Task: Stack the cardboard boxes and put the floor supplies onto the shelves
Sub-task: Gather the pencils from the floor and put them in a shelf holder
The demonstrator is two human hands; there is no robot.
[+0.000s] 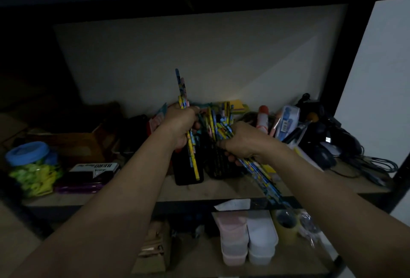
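Left hand (179, 126) is gripping a small bunch of pencils (182, 93), fingers curled tight round the shafts. The bunch is standing nearly upright, its lower ends hanging in front of a black holder (184, 173). Right hand (241, 142) is clasping a larger bundle of pencils (261, 175), fingers wrapped fully round it. This bundle is slanting down and to the right, its lower ends passing over the shelf's front edge. Both lots are showing as slim, straight sticks printed in a yellow and blue pattern. The upper ends of the larger bundle are lying over a second holder (221, 166), dark with a mesh-like wall, which is standing just beside the first. Both holders are sitting on the wooden shelf board (199, 191), matt and pale brown, inside a black frame (351, 44).

Also resting on the board:
- a clear jar (33, 175) with a blue lid, holding yellow-green pieces, at far left
- a flat black-and-white box (95, 167) beside the jar
- a brown cardboard box (73, 144) behind
- a tangle of dark cables (377, 164) at far right

On the shelf below, a pink tub (233, 235) and a white tub (261, 233), both rectangular plastic, are standing side by side. Lighting is dim and the view is blurring fine detail.
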